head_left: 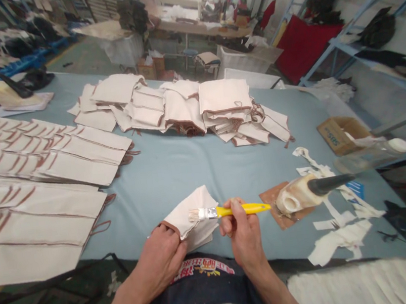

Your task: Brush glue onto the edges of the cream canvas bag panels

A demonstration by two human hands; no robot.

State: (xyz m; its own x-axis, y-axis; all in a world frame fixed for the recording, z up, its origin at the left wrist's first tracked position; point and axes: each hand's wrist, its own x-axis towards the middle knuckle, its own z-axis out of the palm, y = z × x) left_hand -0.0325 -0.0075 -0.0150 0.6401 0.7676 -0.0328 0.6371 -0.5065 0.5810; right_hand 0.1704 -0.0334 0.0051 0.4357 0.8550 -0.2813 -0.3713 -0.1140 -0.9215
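A cream fabric piece (195,208) with a brown edge lies at the front edge of the blue-green table (159,162). My left hand (167,251) is closed on its brown-edged left end, fingertips partly hidden under the fabric. In my right hand (243,226) is a yellow-handled brush (248,209), pinched near its metal band. The brush points left, its pale bristles over the fabric. To the right of that hand, a stained glue container (295,197) with a black spout or handle stands on a brown piece.
Overlapping cream pieces with brown trim (39,213) cover the left side. Heaped cream pieces (223,94) lie along the far edge. White scraps (341,238), a cardboard box (343,133) and a clear jar (372,157) are at the right. Blue shelving (335,50) stands beyond.
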